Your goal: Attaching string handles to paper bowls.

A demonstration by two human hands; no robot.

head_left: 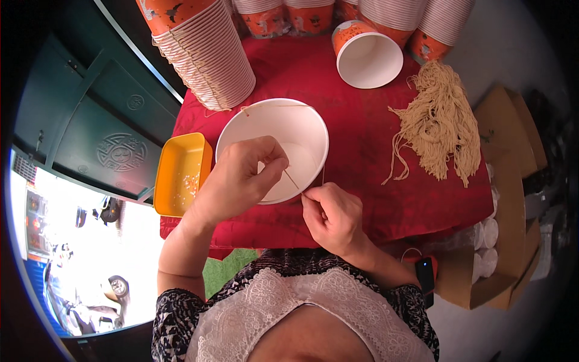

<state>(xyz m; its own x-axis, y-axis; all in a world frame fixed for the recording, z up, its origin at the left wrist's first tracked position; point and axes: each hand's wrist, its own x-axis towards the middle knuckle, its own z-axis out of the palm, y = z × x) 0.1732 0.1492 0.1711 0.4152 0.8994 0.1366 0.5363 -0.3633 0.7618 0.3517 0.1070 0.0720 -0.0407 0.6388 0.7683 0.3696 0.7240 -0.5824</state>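
We find a white tub (307, 130) standing upright near the front edge of a red-covered bench (368, 133), its open mouth facing up. The left hand (238, 178) is over the tub's mouth, thumb and forefinger pressed together on a thin string (294, 180). The right hand (335, 218) is just outside the near right part of the rim, its thumb and forefinger also closed on the string, low beside the wall. Between the two hands we note the string running straight and slanting. The right fingertips cover the spot at the rim, so we cannot tell whether the string passes through the wall there. Along the far rim we record a length of cord (277, 107), with a small loop at its left end.

Left of the tub we find a yellow tray (166, 169) holding small pale bits (189, 184). Behind it leans a tall stack (211, 63) of nested tubs with cords hanging down its side. At the back we see a single orange tub (371, 59) tipped over, its mouth toward us, just in front of more stacked tubs (392, 18). On the right lies a loose tan hank (443, 123).
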